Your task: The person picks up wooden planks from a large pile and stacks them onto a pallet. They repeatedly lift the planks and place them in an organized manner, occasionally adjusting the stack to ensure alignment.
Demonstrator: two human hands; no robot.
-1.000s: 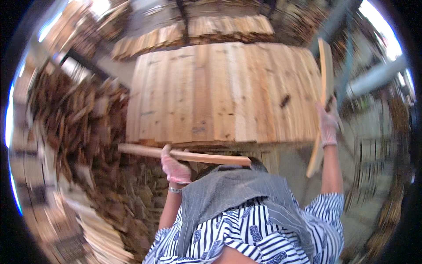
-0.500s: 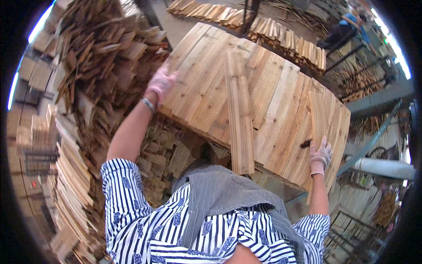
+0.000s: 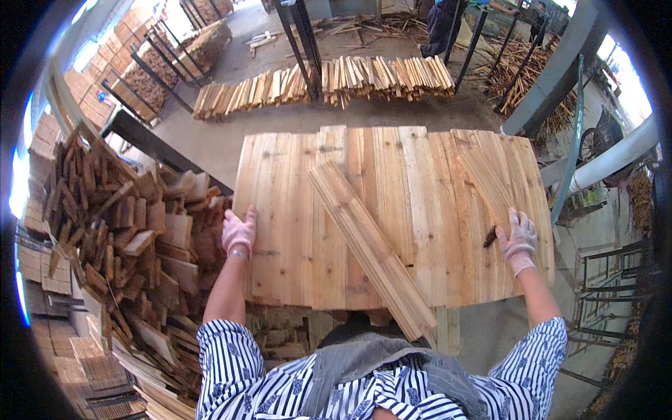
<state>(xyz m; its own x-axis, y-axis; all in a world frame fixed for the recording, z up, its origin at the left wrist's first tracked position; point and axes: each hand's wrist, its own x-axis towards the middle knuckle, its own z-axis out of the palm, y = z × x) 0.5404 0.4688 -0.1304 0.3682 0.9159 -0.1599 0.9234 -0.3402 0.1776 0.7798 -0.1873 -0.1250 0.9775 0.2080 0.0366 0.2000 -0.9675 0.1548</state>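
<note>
A broad row of pale wooden boards [image 3: 287, 210] lies side by side in front of me. My left hand [image 3: 239, 232], in a pale pink glove, presses against the row's left edge, fingers apart. On the right part, my right hand [image 3: 519, 243], in a whitish glove, rests with spread fingers over the near end of a loose thin board [image 3: 486, 178]. Just left of its fingers is a small dark brown piece [image 3: 489, 238] that I cannot identify. Another loose plank [image 3: 371, 245] lies diagonally across the middle, its near end overhanging the front edge.
A tall heap of rough wood pieces [image 3: 150, 245] stands close on my left. Beyond the boards, a low row of stacked slats [image 3: 385, 77] runs past dark metal posts [image 3: 301, 49]. A thick grey beam [image 3: 560, 70] rises at right. Far back stands another person [image 3: 442, 24].
My view has turned and levelled, so the boards now lie straight across. The diagonal plank slants more against the row. Both hands stay at the two sides of the boards.
</note>
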